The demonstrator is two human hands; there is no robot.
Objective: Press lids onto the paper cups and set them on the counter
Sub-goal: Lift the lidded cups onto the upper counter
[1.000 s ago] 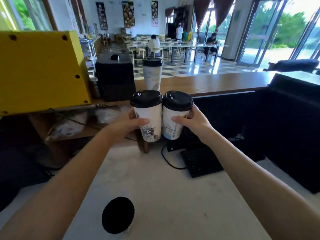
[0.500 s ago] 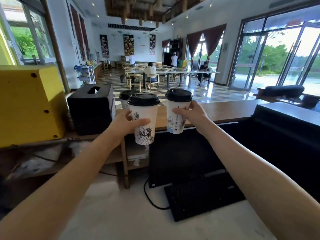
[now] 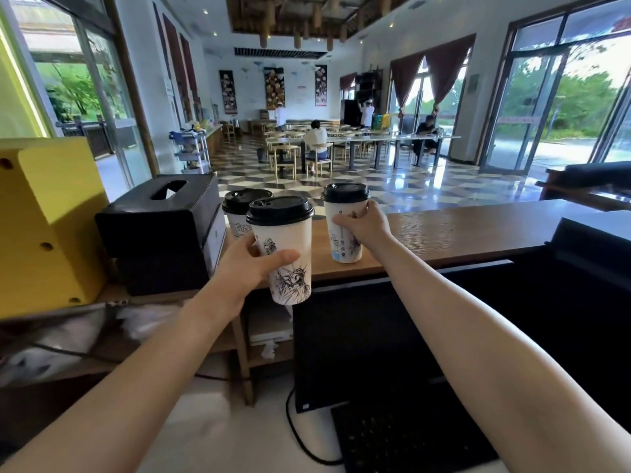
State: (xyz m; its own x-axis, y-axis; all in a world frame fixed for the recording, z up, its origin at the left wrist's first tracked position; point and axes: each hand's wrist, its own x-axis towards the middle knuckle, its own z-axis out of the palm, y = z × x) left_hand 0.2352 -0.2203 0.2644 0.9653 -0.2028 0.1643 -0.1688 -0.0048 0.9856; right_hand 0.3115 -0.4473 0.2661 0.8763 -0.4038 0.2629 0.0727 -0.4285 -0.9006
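At the wooden counter (image 3: 444, 233) we have both lidded paper cups in hand: our right hand (image 3: 363, 225) is wrapped around the right cup (image 3: 343, 240), its base at or just on the counter's near edge, while our left hand (image 3: 251, 264) is clamped, thumb in front, on the Statue of Liberty cup (image 3: 290, 254), held in the air short of the edge. A third lidded cup (image 3: 239, 213) already stands beside the black tissue box (image 3: 160, 227). We judge lidding done and placing underway; next we carry the left cup forward, set it down upright, then loosen both grips
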